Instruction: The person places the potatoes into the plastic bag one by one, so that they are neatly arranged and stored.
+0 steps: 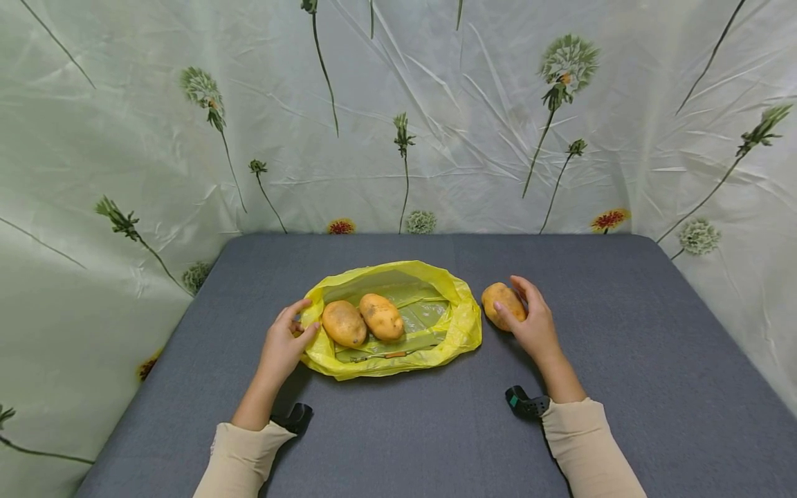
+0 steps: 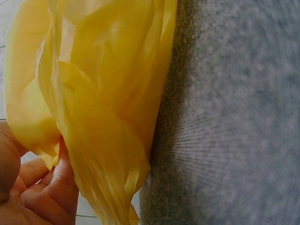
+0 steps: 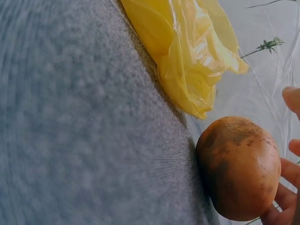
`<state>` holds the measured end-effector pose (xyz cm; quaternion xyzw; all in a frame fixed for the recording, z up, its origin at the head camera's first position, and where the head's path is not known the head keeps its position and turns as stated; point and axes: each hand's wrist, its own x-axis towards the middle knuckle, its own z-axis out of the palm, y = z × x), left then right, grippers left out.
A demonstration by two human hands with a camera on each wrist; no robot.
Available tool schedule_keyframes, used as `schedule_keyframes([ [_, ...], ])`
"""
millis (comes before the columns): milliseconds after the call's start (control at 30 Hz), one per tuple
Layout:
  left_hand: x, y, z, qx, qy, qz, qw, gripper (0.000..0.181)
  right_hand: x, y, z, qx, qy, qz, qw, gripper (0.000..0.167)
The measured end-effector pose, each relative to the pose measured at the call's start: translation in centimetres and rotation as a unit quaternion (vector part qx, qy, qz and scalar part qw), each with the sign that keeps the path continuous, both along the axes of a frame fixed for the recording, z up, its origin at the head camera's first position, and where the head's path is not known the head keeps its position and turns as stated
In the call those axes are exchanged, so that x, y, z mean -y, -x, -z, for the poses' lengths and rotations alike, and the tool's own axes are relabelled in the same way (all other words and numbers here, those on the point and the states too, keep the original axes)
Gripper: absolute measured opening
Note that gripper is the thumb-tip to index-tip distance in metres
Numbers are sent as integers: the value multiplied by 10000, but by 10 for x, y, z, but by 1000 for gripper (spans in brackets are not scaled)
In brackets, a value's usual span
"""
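Observation:
A yellow plastic bag [image 1: 463, 315] lies on its base with its mouth spread wide. Inside it, toward the left, are two potatoes, a darker one [image 1: 344, 324] and a paler one [image 1: 382, 317]. My left hand [image 1: 285, 340] pinches the bag's left rim between thumb and fingers; the left wrist view shows the film [image 2: 108, 117] gathered there. To the right of the bag, a third potato [image 3: 238, 168] rests on the table. Around its right side my right hand [image 1: 534, 324] is spread, the thumb apart from the potato in the right wrist view. Whether the other fingers touch it is unclear.
A grey cloth-covered table [image 1: 411, 436] lies beneath everything. Pale curtain fabric [image 1: 473, 138] with printed dandelions hangs behind and at both sides. A black wrist device [image 1: 526, 403] sits at the right wrist and another black wrist device [image 1: 294, 419] at the left.

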<state>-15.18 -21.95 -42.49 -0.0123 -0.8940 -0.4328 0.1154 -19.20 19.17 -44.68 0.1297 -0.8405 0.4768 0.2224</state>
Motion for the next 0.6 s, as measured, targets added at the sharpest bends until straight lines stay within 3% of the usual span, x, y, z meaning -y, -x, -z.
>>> schedule_keyframes([
  [300, 0, 0, -1, 24, -32, 19, 10000, 45, -3, -1, 5, 509, -148, 44, 9986, 54],
  [600, 0, 0, 0, 43, -46, 41, 10000, 46, -5, 0, 7, 727, -240, 40, 9971, 55],
])
